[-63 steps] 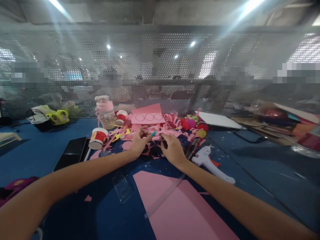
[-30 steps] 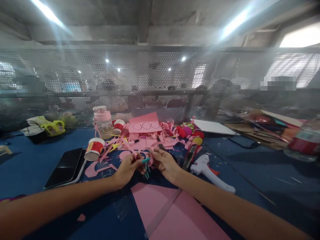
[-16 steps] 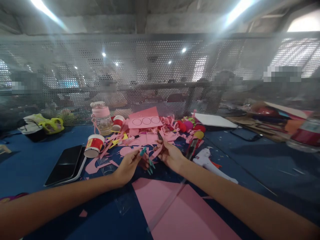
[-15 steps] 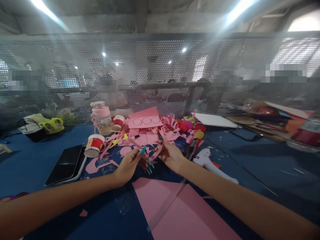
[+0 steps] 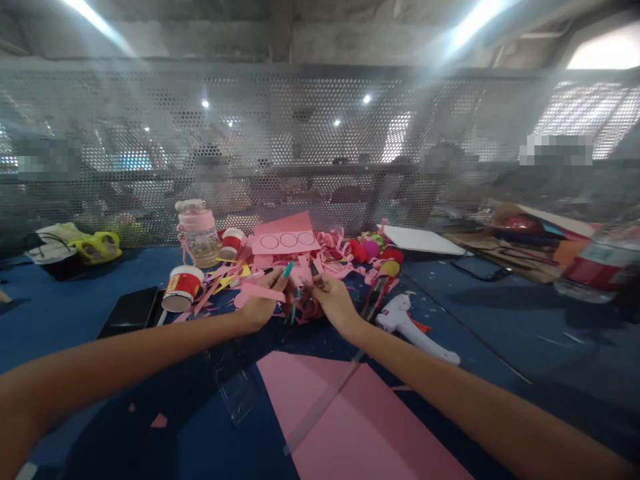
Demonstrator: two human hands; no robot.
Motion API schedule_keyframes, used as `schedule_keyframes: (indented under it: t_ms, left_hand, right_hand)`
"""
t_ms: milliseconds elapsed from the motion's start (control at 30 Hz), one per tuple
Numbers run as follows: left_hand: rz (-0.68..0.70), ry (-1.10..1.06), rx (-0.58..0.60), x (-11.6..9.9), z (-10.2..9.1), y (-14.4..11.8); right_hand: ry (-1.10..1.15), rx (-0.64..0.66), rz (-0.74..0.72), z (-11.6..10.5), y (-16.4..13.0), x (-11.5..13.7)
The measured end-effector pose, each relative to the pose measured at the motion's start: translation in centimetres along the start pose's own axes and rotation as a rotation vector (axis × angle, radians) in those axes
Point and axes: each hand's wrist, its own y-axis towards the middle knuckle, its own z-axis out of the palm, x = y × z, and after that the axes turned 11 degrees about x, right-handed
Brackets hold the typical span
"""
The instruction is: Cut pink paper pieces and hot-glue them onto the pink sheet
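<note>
My left hand (image 5: 263,303) and my right hand (image 5: 334,301) meet over a heap of pink paper scraps (image 5: 300,270) on the blue table (image 5: 500,333). Between their fingertips they pinch a pink paper strip (image 5: 303,293). My left hand's nails are painted teal. A large pink paper sheet (image 5: 350,427) lies close to me under my right forearm, with a clear ruler (image 5: 325,407) across it.
A white glue gun (image 5: 415,329) lies right of my hands. Two red paper cups (image 5: 183,288), a pink-lidded jar (image 5: 197,230) and a black phone (image 5: 131,311) sit to the left. Pink card with three drawn circles (image 5: 285,240) leans at the perforated metal screen (image 5: 320,147). Clutter fills the right side.
Both hands drew back from the scrap heap with a pink strip, then moved forward again. The strip now sits higher between the fingertips.
</note>
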Motion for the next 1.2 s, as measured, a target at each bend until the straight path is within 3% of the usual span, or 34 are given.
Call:
schedule_keyframes:
  t_ms: [100, 333, 533, 733, 933, 1200]
  left_hand:
    - [0.080, -0.235, -0.074, 0.5, 0.8, 1.9]
    - [0.111, -0.351, -0.128, 2.4, 1.4, 2.2]
    - [0.067, -0.252, -0.105, 3.1, 0.5, 1.6]
    - [0.099, -0.067, -0.063, 2.1, 0.9, 1.2]
    - [-0.054, 0.067, -0.129, 2.0, 0.6, 1.0]
    - [-0.186, -0.022, -0.188, 1.9, 0.0, 1.1]
  right_hand:
    - [0.038, -0.126, -0.038, -1.0, 0.5, -0.3]
    - [0.072, -0.204, -0.053, -1.8, 0.9, -0.5]
    - [0.007, -0.207, -0.057, -1.9, 1.4, -1.5]
    - [-0.148, -0.213, -0.095, -2.2, 1.3, -1.6]
    - [-0.410, -0.107, -0.131, -2.1, 1.0, -1.0]
    - [-0.255, -0.057, -0.087, -1.6, 1.1, -1.3]
